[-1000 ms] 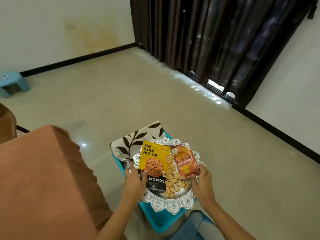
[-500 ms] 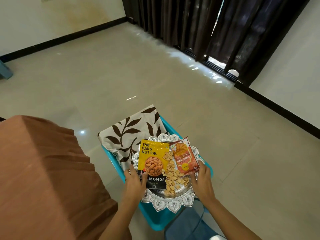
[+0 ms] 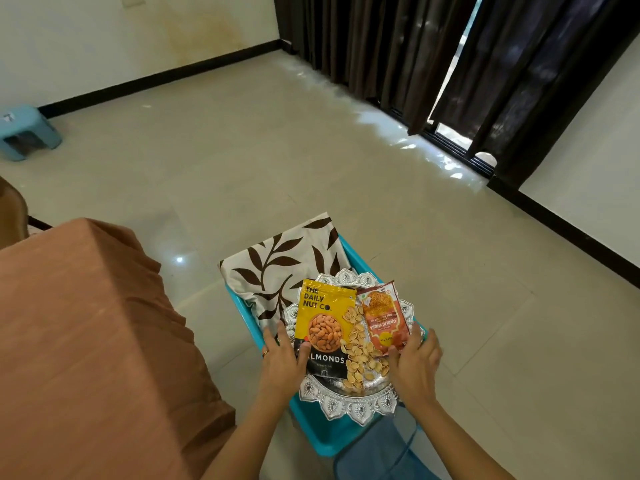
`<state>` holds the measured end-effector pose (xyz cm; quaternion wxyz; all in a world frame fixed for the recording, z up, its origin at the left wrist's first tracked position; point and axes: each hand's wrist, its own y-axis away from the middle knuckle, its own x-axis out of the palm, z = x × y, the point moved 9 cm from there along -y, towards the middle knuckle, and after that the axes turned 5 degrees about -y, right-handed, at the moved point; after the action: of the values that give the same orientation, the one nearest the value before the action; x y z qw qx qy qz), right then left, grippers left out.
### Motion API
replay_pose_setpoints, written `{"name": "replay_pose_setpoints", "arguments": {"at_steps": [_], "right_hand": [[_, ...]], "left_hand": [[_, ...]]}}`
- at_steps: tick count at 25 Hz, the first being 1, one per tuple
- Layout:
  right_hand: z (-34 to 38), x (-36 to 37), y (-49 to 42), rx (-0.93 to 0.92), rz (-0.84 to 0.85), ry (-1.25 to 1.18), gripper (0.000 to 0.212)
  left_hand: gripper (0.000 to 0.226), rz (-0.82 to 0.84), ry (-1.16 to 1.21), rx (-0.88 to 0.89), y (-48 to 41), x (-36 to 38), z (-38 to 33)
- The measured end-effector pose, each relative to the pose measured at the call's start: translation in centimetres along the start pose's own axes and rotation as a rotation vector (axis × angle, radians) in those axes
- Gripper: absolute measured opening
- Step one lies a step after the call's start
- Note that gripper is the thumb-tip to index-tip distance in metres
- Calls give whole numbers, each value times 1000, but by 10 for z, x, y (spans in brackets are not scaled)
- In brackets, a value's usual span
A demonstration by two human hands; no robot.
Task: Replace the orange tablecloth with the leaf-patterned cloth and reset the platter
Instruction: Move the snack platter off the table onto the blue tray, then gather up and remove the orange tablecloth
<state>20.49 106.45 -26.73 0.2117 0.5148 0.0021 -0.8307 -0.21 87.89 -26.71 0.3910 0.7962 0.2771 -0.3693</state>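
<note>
A silver platter [image 3: 349, 407] with a scalloped rim rests on a blue plastic stool [image 3: 311, 434], its far edge overlapping the folded leaf-patterned cloth [image 3: 284, 258]. It carries a yellow almond pack [image 3: 322, 320], an orange snack pack [image 3: 381, 317] and loose nut shells [image 3: 360, 351]. My left hand [image 3: 282, 358] grips the platter's left rim, thumb on the almond pack. My right hand [image 3: 415, 365] grips the right rim, thumb at the orange pack. The orange tablecloth [image 3: 86, 341] covers the table at the left.
A small blue step stool [image 3: 27, 133] stands by the far-left wall. Dark curtains [image 3: 415, 46] hang over a sliding door at the back right. Pale tiled floor [image 3: 277, 150] lies open beyond the stool. Blue trouser fabric [image 3: 381, 455] shows at the bottom.
The view tipped down, then back up. Both hands stay on the platter's rims, and the platter keeps its place on the blue stool.
</note>
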Motion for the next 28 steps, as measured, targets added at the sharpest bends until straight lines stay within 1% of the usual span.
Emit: {"name": "replay_pose_setpoints", "arguments": {"at_steps": [2, 5, 10, 13, 15, 16, 18, 19, 21, 23, 26, 28], "right_hand": [[28, -9, 7, -26, -32, -23, 66], [90, -12, 26, -183, -21, -100, 67], [195, 8, 84, -432, 159, -146, 61], [255, 27, 141, -598, 292, -190, 64], [285, 49, 181, -699, 404, -178, 72], [296, 63, 201, -754, 451, -137, 77], [307, 96, 239, -850, 517, 6, 86], [308, 113, 255, -879, 537, 80, 89], [307, 137, 276, -895, 503, 209, 91], [312, 149, 287, -898, 415, 294, 91], [329, 157, 303, -919, 351, 311, 88], [344, 165, 317, -927, 324, 295, 85]], "left_hand": [[73, -22, 17, 21, 4, -20, 3], [68, -79, 54, 43, 18, -63, 18], [60, -250, 8, 28, 65, -147, 69], [61, -337, 7, -80, 106, -185, 131], [67, -387, 8, -186, 138, -202, 180], [74, -425, -19, -244, 155, -209, 206], [99, -477, -61, -364, 187, -216, 261], [109, -468, -67, -419, 201, -211, 289], [115, -406, -78, -510, 223, -195, 340], [112, -395, -54, -560, 240, -186, 376], [97, -384, -53, -503, 247, -186, 388], [91, -398, -50, -455, 246, -190, 386]]}}
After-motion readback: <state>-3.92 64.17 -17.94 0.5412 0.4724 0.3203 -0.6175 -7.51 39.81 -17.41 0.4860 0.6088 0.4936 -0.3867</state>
